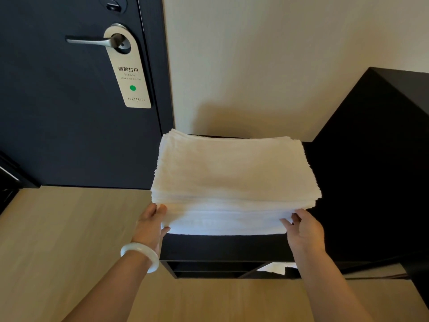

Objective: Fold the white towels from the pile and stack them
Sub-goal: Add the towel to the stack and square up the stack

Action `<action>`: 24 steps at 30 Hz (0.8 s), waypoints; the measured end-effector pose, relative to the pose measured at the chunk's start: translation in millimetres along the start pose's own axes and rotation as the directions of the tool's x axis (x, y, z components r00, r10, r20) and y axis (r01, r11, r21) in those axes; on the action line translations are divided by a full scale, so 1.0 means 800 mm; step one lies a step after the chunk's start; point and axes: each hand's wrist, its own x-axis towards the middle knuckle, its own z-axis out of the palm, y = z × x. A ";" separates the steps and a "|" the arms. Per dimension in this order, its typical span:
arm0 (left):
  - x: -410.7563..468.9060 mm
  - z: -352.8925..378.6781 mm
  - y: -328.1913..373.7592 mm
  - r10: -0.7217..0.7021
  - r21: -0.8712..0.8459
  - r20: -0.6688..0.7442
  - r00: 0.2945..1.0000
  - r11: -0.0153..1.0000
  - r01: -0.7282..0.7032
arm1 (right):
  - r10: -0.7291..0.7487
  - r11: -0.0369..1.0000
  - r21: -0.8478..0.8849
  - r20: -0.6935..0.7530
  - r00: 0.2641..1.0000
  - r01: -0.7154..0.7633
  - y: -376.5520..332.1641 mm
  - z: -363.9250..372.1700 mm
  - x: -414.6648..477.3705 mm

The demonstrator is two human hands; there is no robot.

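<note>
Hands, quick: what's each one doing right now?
Left hand: pinches the towel stack at its near left corner.
Right hand: pinches its near right corner.

To my left stands a dark door [69, 117], its silver lever handle [89, 41] carrying a cream hanger sign [130, 73] with a green dot [132, 88]. A pale wall [267, 54] faces me. Below it sits a low black shelf unit [220, 248], beside a taller black cabinet [376, 170], on a light wood surface [58, 240].

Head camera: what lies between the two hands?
The front edge of the stacked white terry towels spans from left hand to right hand, in the head view.
</note>
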 end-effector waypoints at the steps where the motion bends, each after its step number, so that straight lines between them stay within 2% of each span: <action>1: -0.002 0.000 0.001 0.004 0.010 0.009 1.000 1.000 -0.004 | -0.018 0.999 -0.051 -0.018 1.000 0.017 0.000 0.001 -0.001; 5: -0.005 0.000 0.005 0.041 0.120 0.045 0.998 0.992 -0.046 | -0.091 0.981 -0.171 0.013 0.996 0.092 -0.002 0.003 0.006; 7: -0.002 -0.005 0.007 0.048 0.168 0.048 0.998 0.984 -0.055 | -0.107 0.977 -0.189 -0.029 0.994 0.100 -0.005 0.004 0.005; 8: 0.001 -0.008 0.008 0.036 0.143 0.060 0.998 0.989 -0.044 | -0.110 0.971 -0.218 -0.043 0.993 0.099 -0.005 0.006 0.004; 10: 0.004 -0.013 0.008 -0.017 -0.051 0.142 0.990 0.998 0.024 | -0.074 0.954 -0.290 0.038 0.997 0.082 0.000 0.006 -0.001; 12: 0.006 -0.008 0.007 -0.076 -0.145 0.226 0.971 0.983 0.111 | -0.007 0.964 -0.264 0.123 0.992 0.040 0.010 0.001 -0.004; 16: 0.007 0.009 -0.002 -0.084 -0.069 0.152 0.985 0.993 0.095 | -0.001 0.977 -0.212 0.086 0.996 0.019 0.021 -0.004 -0.007; 20: 0.004 0.005 0.005 -0.117 0.024 0.155 0.981 0.993 0.114 | 0.001 0.945 -0.324 0.125 0.992 0.040 0.012 -0.009 -0.012; 21: 0.002 0.002 0.009 -0.111 0.045 0.163 0.980 0.993 0.105 | -0.005 0.912 -0.406 0.150 0.989 0.067 0.011 -0.015 -0.013; 22: -0.003 0.001 0.014 -0.095 0.065 0.153 0.984 0.994 0.086 | -0.034 0.836 -0.536 0.166 0.986 0.119 0.010 -0.021 -0.015; 23: -0.010 0.002 0.020 -0.077 0.107 0.103 0.992 0.992 0.066 | -0.057 0.710 -0.684 0.180 0.982 0.166 0.008 -0.027 -0.019; 24: -0.018 0.003 0.022 -0.052 0.186 0.013 0.999 0.981 0.048 | -0.054 0.512 -0.831 0.224 0.973 0.220 0.004 -0.029 -0.026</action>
